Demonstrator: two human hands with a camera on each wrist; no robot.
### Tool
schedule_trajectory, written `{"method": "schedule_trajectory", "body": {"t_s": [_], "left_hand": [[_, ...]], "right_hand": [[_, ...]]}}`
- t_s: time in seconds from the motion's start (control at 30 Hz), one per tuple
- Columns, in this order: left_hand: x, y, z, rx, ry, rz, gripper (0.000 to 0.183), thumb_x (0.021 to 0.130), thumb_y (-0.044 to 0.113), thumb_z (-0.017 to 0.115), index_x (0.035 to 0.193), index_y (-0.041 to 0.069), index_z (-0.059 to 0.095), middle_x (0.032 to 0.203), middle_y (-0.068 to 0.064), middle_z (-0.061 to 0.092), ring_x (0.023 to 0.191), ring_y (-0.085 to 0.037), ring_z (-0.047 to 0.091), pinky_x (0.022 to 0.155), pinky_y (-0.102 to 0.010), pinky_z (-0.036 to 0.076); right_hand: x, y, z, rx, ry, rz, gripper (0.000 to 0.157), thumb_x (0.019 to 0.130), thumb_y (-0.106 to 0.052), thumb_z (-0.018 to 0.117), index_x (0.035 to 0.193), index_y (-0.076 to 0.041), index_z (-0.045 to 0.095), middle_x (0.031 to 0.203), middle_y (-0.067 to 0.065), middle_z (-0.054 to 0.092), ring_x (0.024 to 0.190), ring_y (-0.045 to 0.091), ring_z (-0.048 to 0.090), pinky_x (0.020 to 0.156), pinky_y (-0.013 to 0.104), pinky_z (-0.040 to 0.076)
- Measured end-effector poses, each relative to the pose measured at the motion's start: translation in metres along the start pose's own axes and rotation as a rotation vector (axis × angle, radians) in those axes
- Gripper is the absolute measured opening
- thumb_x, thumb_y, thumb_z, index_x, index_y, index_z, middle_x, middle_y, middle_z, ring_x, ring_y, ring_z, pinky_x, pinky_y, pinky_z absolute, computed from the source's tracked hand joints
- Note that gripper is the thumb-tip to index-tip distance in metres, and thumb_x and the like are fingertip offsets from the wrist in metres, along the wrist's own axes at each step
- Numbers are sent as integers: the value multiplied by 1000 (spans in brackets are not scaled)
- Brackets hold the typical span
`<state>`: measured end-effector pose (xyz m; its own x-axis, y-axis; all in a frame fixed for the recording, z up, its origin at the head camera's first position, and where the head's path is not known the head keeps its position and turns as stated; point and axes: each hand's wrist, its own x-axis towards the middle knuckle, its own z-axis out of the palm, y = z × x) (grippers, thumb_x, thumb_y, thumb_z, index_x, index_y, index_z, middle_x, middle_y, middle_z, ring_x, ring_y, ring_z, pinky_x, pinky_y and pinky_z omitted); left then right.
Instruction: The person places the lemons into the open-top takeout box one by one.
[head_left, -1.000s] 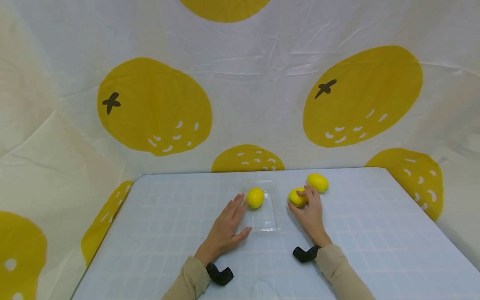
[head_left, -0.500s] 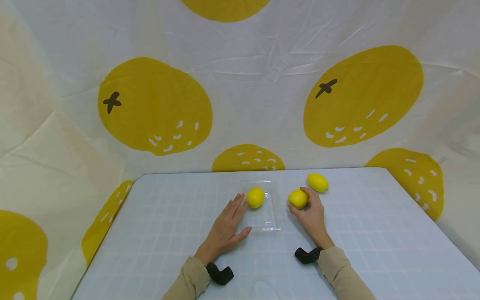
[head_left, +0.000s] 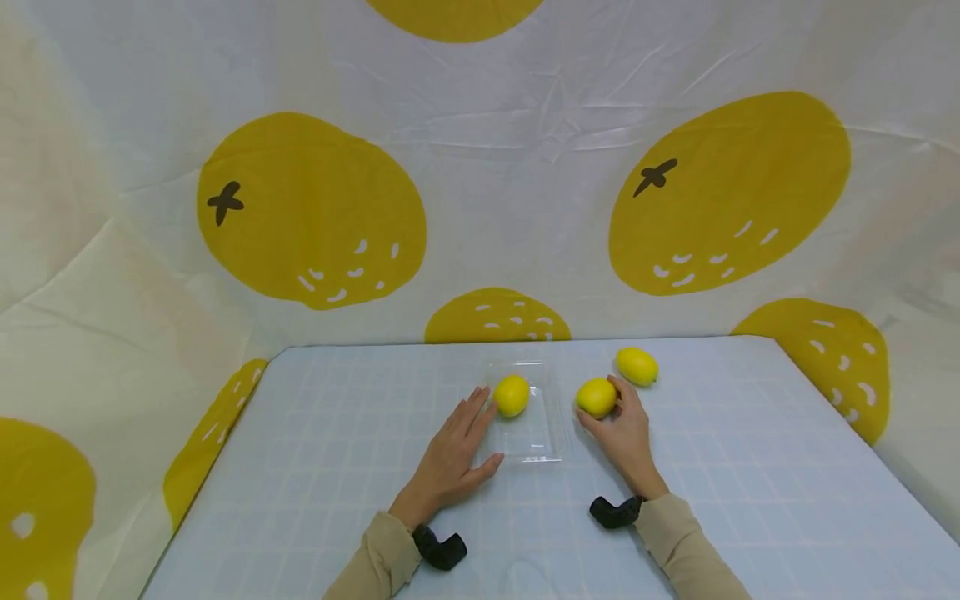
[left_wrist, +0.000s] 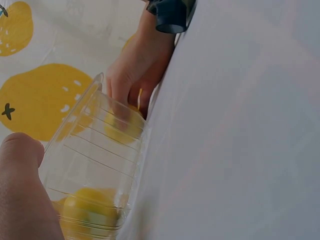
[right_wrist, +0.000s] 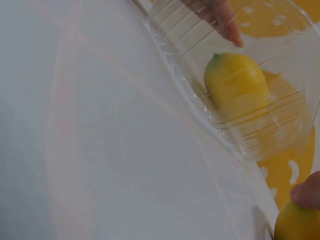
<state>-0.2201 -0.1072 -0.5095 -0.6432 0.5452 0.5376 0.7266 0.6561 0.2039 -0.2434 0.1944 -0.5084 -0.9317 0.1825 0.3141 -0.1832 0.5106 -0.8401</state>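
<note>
Lying along the left side of the clear plastic container (head_left: pixel 540 457), my left hand (head_left: pixel 448 454) has its fingers extended, thumb spread apart, gripping nothing. Inside the container, toward its far end, sits a first lemon (head_left: pixel 512 396). Just right of the container, my right hand (head_left: pixel 624 433) pinches a second lemon (head_left: pixel 596 398) between thumb and fingers, spread only to the fruit's width. Farther right, about level with the container's far edge, a third lemon (head_left: pixel 637 367) rests on the checked cloth (head_left: pixel 750 467).
</note>
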Motion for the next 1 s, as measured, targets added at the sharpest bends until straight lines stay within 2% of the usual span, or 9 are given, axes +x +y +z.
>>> {"method": "schedule_trajectory", "body": {"t_s": [0.33, 0.57, 0.77, 1.0], "left_hand": [[0, 0, 0, 14, 21, 17, 72, 101, 54, 31, 148, 1, 41, 158, -18, 31, 147, -30, 28, 119, -46, 26], [-1, 0, 2, 11, 38, 24, 71, 101, 53, 34, 148, 0, 41, 158, -18, 31, 146, -31, 29, 118, -46, 27], [0, 0, 3, 8, 21, 11, 71, 100, 51, 38, 151, 1, 38, 160, -16, 29, 148, -28, 26, 120, -43, 23], [-1, -1, 2, 5, 9, 0, 72, 100, 51, 39, 151, 1, 37, 160, -16, 29, 148, -28, 25, 120, -44, 23]], "right_hand": [[-1, -3, -2, 40, 6, 47, 80, 77, -10, 84, 144, 4, 42, 143, 24, 46, 127, 38, 48, 105, 53, 44], [4, -6, -5, 60, 22, 29, 79, 76, -7, 84, 143, 6, 44, 142, 24, 47, 124, 37, 49, 103, 50, 46], [10, -17, -12, 52, 22, 9, 78, 75, -7, 85, 142, 6, 46, 139, 22, 51, 119, 34, 51, 100, 49, 48], [17, -40, -17, 76, -20, -12, 75, 79, -12, 84, 143, 1, 47, 141, 18, 50, 123, 33, 49, 104, 49, 46]]}}
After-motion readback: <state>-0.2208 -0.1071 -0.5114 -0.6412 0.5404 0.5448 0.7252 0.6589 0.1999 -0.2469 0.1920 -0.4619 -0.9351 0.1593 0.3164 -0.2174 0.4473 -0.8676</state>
